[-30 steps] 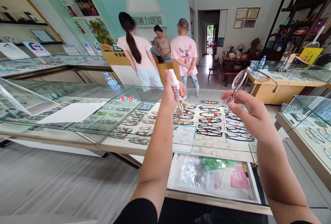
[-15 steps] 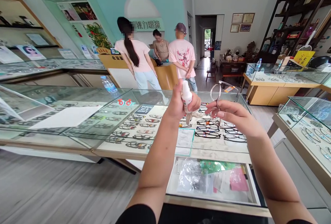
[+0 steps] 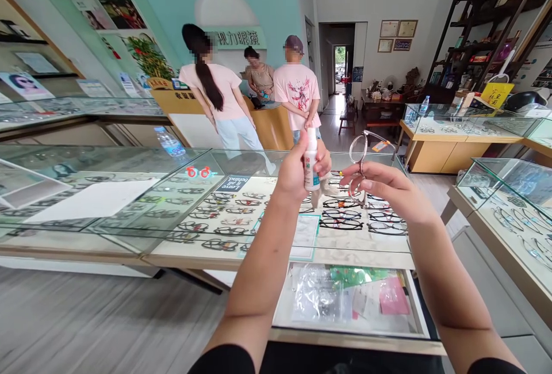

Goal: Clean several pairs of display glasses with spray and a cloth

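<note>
A small white bottle with a printed label [image 3: 311, 168] stands upright in my left hand [image 3: 297, 170], whose fingers are wrapped round it. A light cloth [image 3: 321, 189] hangs just below the bottle and seems to be in the same hand. To the right, my right hand [image 3: 388, 187] pinches a pair of thin-rimmed glasses [image 3: 357, 152] at the bridge, lenses one above the other. An orange tag [image 3: 380, 146] is on one temple. The bottle and the glasses are apart, both above the glass display case [image 3: 207, 247].
Rows of eyeglasses [image 3: 342, 214] lie inside the case. An open drawer [image 3: 345, 331] with plastic bags is below my hands. A water bottle [image 3: 169, 142] and white paper [image 3: 92, 198] are at the left. Three people [image 3: 297, 86] stand beyond, near a counter.
The bottle has turned so its label faces me and now stands more upright. The view has shifted slightly; my right hand still holds the glasses in much the same way.
</note>
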Motion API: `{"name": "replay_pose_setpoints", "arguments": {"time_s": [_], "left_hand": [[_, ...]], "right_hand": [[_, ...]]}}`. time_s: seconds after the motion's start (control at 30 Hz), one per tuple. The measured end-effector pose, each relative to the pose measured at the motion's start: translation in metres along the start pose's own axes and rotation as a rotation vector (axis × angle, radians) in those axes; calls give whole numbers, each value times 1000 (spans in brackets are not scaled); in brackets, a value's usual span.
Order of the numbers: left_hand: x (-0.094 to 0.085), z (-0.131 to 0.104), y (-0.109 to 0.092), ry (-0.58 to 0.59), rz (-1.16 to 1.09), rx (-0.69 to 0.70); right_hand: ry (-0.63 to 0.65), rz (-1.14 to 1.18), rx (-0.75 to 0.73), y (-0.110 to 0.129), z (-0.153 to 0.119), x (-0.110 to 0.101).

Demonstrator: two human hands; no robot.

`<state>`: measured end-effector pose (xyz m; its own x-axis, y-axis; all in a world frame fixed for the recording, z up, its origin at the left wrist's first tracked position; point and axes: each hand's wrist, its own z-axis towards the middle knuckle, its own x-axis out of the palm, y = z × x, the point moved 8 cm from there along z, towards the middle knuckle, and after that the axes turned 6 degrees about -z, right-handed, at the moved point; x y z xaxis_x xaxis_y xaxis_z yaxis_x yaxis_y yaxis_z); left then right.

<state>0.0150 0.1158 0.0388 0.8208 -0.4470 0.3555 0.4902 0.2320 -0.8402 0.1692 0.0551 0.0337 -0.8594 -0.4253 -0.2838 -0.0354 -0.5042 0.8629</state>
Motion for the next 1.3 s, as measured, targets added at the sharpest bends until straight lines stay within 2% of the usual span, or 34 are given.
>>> {"name": "replay_pose_setpoints", "arguments": {"time_s": [0.13,0.3,0.37,0.43,0.57,0.73,0.83,0.93,1.1,1.3], "left_hand": [[6,-3,2,102,1,-82],[23,-9,0,296,90,-52],[24,-9,2,293,151,-29],[20,-9,6,243,250,-18],[15,-9,18,178,414,-59],[14,-8,22,176,417,-79],[14,-9,22,226,380,-94],[17,-14,23,319,371,-141],[28,-23,23,457,437,-180],[36,-21,30,443,489,-183]], "right_hand": [[12,7,-8,1,1,3],[46,48,-37,1,2,5],[69,70,-43,0,2,6],[107,77,-43,-1,2,8],[166,79,-72,0,1,12],[175,93,-82,2,1,15],[190,113,-68,2,0,15],[147,103,-87,0,1,9],[-50,132,-60,-15,5,-11],[-80,76,-65,-20,8,-10]]}}
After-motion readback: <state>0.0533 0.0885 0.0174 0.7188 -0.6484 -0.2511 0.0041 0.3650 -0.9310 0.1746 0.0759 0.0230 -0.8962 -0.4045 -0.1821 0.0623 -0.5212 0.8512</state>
